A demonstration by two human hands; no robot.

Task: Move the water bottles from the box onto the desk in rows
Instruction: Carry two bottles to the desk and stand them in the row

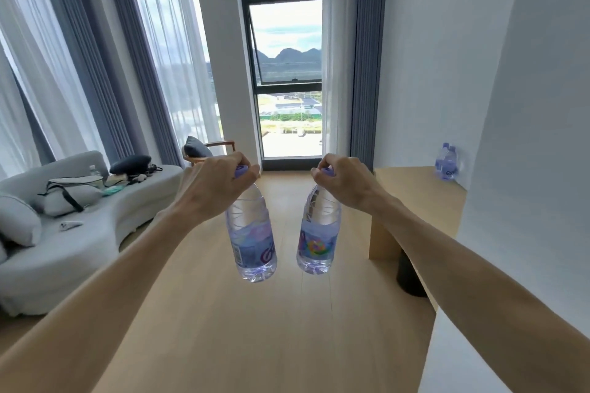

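My left hand [213, 184] grips a clear water bottle [252, 233] by its purple cap, and the bottle hangs in the air over the wooden floor. My right hand [344, 179] holds a second water bottle [317, 233] the same way, just to the right of the first. Both bottles carry purple labels and hang nearly upright. A light wooden desk [412, 198] stands to the right against the white wall. Two or three more bottles [447, 161] stand close together at its far corner by the wall. The box is out of view.
A grey sofa [64, 252] with bags and cushions fills the left side. A wooden chair [207, 150] stands near the window [289, 73] ahead. A black cylinder [410, 277] sits on the floor under the desk. A white wall [510, 169] juts out at the right.
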